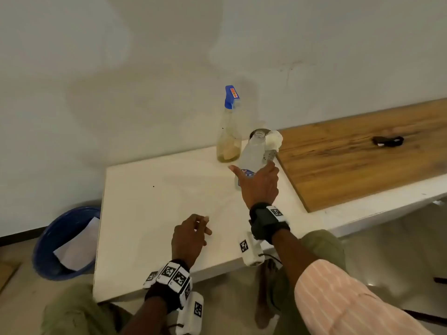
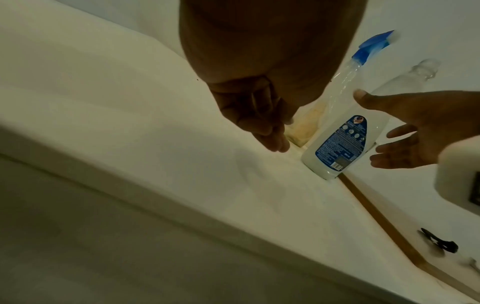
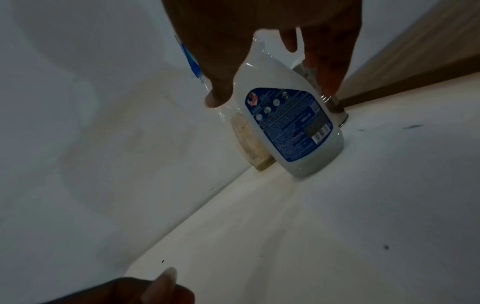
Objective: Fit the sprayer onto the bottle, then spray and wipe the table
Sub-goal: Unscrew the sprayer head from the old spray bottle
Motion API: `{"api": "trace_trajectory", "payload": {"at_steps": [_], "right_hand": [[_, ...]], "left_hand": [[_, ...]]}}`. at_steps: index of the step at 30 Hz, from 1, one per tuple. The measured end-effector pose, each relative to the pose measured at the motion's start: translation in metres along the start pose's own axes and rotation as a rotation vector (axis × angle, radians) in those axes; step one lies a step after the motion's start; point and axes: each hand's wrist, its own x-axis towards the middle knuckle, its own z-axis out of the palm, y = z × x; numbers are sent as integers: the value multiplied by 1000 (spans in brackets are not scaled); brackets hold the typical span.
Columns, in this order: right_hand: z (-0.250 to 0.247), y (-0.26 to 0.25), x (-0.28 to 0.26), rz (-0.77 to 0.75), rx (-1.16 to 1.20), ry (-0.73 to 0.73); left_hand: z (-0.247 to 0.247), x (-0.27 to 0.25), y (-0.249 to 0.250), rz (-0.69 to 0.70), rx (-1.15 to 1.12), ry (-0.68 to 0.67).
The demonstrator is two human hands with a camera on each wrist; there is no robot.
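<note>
A clear bottle (image 1: 251, 153) with a blue label and an uncapped neck stands at the back of the white table (image 1: 150, 213). My right hand (image 1: 251, 170) reaches around it, thumb on the left and fingers spread on the right, not clasped; in the left wrist view the fingers (image 2: 397, 133) sit clear of the bottle (image 2: 340, 142). The blue sprayer (image 1: 231, 96) sits on a second bottle (image 1: 228, 141) with yellowish contents, just behind and to the left. My left hand (image 1: 203, 228) hovers loosely curled over the table's near part, holding nothing.
A perforated metal cup (image 1: 271, 154) with a white cloth (image 1: 274, 139) stands behind the clear bottle. A wooden board (image 1: 362, 160) with a small black object (image 1: 388, 141) lies to the right. A blue bin (image 1: 48, 250) with paper sits left on the floor.
</note>
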Motion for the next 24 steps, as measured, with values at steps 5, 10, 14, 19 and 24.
{"api": "trace_trajectory", "payload": {"at_steps": [5,10,14,19,24], "right_hand": [[14,-6,15,53,-54,-29],[22,-3,19,34,-10,-24],[15,3,18,-93,31,-142],[7,9,-1,-239,66,-364],[-4,16,-16,-327,118,-535]], "left_hand": [[14,21,6,19,-27,2],[20,32,5,31,-75,22],[20,36,5,44,-78,29],[22,31,4,36,-61,7],[20,23,6,35,-40,-23]]}}
